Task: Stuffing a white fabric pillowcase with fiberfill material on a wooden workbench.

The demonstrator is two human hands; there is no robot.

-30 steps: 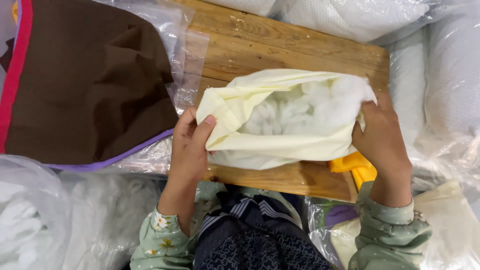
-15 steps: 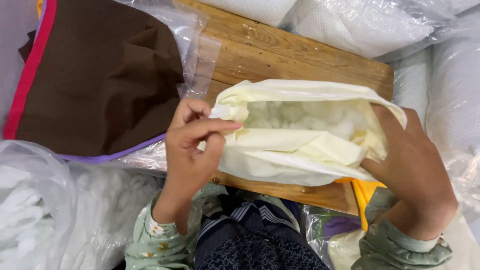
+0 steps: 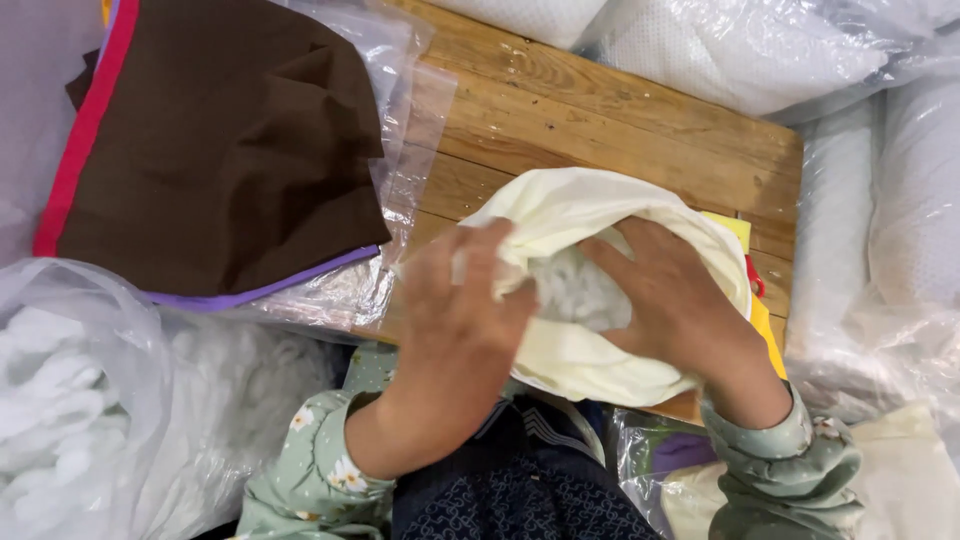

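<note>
Head view looks straight down on a wooden board (image 3: 600,120) ringed by plastic-wrapped bundles. At far left a clear plastic bag of white stuffing (image 3: 70,410) bulges beside the person's lap. Above it a folded brown cloth (image 3: 220,140) with a pink edge and a purple hem lies in a clear plastic sleeve (image 3: 405,130), overlapping the board's left end. Next comes the left hand (image 3: 460,320), blurred, its fingers curled together and gripping the near left edge of a cream fabric cover (image 3: 580,215) that rests on the middle of the board at its near side. White stuffing (image 3: 575,290) shows in the cover's open mouth, between the two hands. The right hand (image 3: 680,300) lies flat with fingers spread, pressing on the stuffing and the cover's right lip, pinching nothing. Just beyond its wrist, a yellow object (image 3: 765,325) with a red bit peeks out from under the cover. Further right, white plastic-wrapped rolls (image 3: 900,200) stand against the board's edge.
</note>
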